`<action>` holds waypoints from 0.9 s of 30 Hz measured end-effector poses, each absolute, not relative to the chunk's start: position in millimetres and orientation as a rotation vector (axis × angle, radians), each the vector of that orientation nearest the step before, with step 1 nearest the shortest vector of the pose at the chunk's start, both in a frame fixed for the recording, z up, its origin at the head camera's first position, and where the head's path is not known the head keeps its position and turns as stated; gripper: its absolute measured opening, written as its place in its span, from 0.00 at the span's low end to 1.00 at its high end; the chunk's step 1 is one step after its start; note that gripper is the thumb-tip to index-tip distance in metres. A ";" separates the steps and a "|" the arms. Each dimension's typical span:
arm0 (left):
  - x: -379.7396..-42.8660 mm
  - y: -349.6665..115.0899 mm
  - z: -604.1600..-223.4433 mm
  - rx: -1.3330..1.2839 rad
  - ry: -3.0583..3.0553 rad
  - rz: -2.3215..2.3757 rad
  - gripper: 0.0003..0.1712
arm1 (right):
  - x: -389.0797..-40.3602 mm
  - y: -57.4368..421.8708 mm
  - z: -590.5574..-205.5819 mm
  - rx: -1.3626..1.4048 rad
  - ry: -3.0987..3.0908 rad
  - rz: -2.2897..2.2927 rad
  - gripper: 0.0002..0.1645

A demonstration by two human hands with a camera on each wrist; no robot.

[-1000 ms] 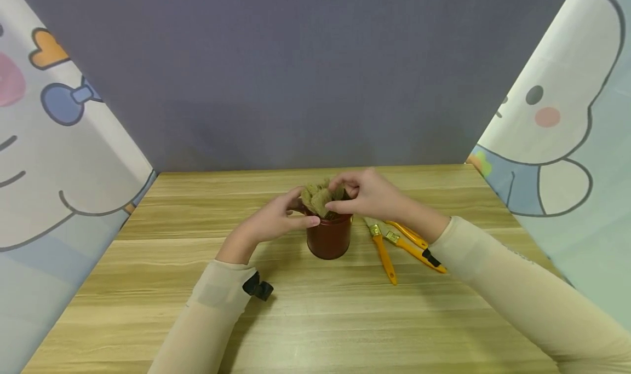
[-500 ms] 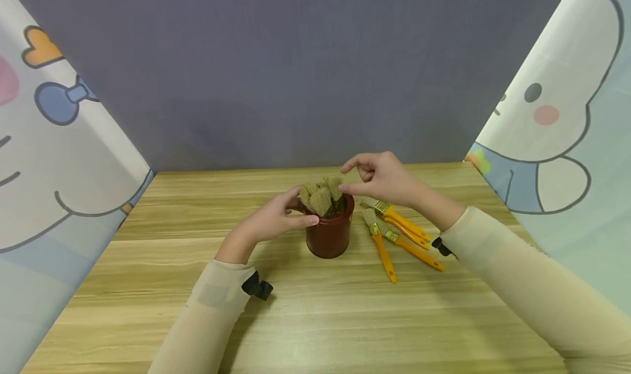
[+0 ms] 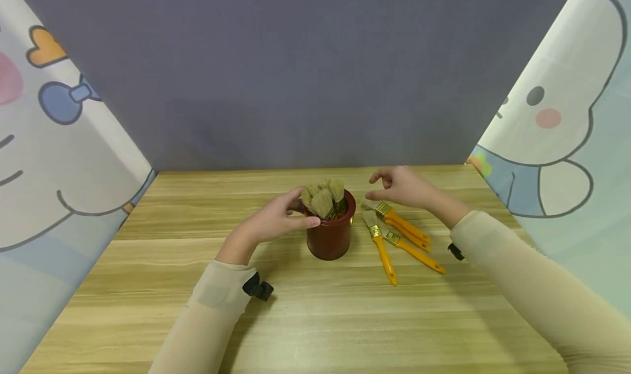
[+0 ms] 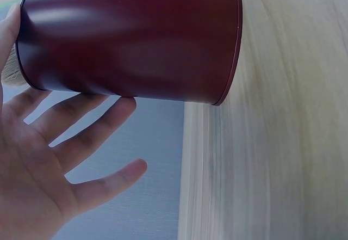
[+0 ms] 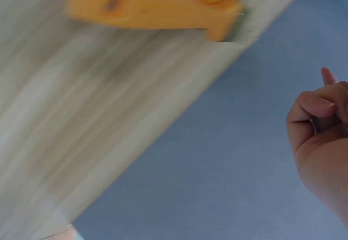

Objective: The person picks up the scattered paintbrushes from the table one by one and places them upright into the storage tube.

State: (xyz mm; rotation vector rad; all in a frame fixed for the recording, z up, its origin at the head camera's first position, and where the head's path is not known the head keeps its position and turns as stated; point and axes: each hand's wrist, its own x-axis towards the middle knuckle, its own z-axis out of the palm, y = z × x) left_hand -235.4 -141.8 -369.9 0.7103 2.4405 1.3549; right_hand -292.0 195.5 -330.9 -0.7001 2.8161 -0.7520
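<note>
A dark red can (image 3: 329, 243) stands upright on the table, holding several paintbrushes (image 3: 322, 203) bristles up. My left hand (image 3: 273, 218) holds the can at its left side, thumb at the front of the rim. In the left wrist view, fingertips touch the wall of the can (image 4: 130, 38), while the little finger stands off it. Right of the can, several orange-handled paintbrushes (image 3: 386, 259) lie on the table. My right hand (image 3: 409, 188) hovers above their bristle ends, thumb and index finger apart, holding nothing. In the right wrist view, the orange handles (image 5: 141, 6) are blurred.
The wood-grain table (image 3: 197, 220) meets a grey-blue back panel (image 3: 315, 78). Cartoon-printed sheets (image 3: 557, 160) flank it on both sides. Black wrist devices (image 3: 258, 286) sit at the sleeves.
My right hand has let go of a paintbrush in the can and moved right, over the paintbrushes on the table. My left hand has stayed on the can.
</note>
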 end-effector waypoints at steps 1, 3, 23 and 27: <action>-235.3 -141.8 -369.5 0.710 2.443 1.354 0.38 | -294.6 198.9 -335.5 -0.696 2.821 -0.717 0.30; -235.3 -141.7 -368.6 0.702 2.449 1.349 0.41 | -298.4 205.2 -344.2 -0.674 2.823 -0.669 0.32; -231.3 -140.1 -366.5 0.684 2.459 1.331 0.45 | -313.7 250.9 -402.0 -0.594 2.556 -0.869 0.46; -231.1 -140.0 -367.0 0.681 2.461 1.333 0.44 | -314.5 257.1 -404.9 -0.563 2.454 -0.945 0.50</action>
